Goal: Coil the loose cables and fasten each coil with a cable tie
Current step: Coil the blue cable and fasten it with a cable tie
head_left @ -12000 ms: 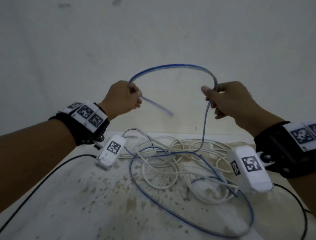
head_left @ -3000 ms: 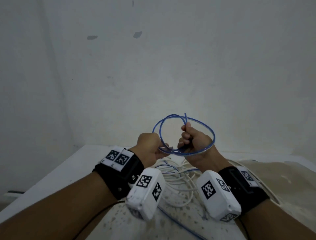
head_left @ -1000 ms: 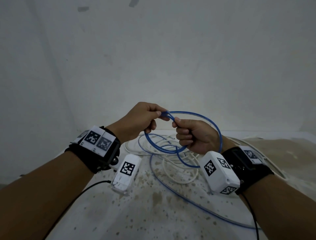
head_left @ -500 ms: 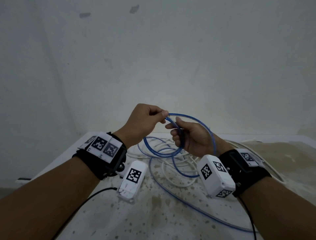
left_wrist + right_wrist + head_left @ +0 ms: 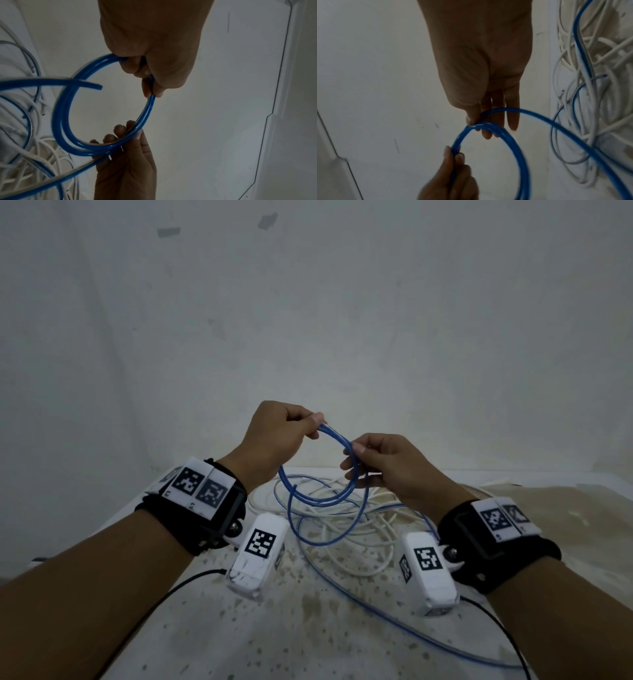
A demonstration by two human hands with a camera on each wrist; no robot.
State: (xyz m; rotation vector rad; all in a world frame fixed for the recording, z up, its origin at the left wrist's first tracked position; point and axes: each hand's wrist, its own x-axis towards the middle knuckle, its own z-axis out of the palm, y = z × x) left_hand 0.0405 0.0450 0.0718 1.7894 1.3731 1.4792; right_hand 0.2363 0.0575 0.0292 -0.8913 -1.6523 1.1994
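**Blue cable held as a small coil between two hands**

Hands meet in the air above the table [image 5: 342, 642], close to a pale wall [image 5: 342, 302]. The left hand [image 5: 274, 440] has its fingers [image 5: 147, 86] curled, pinching the top of the blue cable [image 5: 318, 499] between thumb and fingertips; in the left wrist view two strands of the loop run side by side through that pinch. The right hand [image 5: 394, 470] holds the same loop on its other side: the thumb presses the strands against the fingers [image 5: 486, 129], which lie nearly straight and close together, only slightly bent at the tips.

Between the two grips the blue cable forms a small round coil of a few turns, hanging free of the table. One cut end of it [image 5: 98, 86] sticks out across the loop in the left wrist view. From the coil the rest of the blue cable drops to the table, curves once over the pile, then runs away toward the near right edge.

Below the hands lies a loose tangle of white cables [image 5: 352, 529], spread on the table against the wall, with blue strands crossing over it. The table top is pale and speckled with brown stains.

Each wrist carries a black strap with printed square markers and a white camera unit [image 5: 258, 556] hanging beneath, and thin black leads trail back along the forearms.
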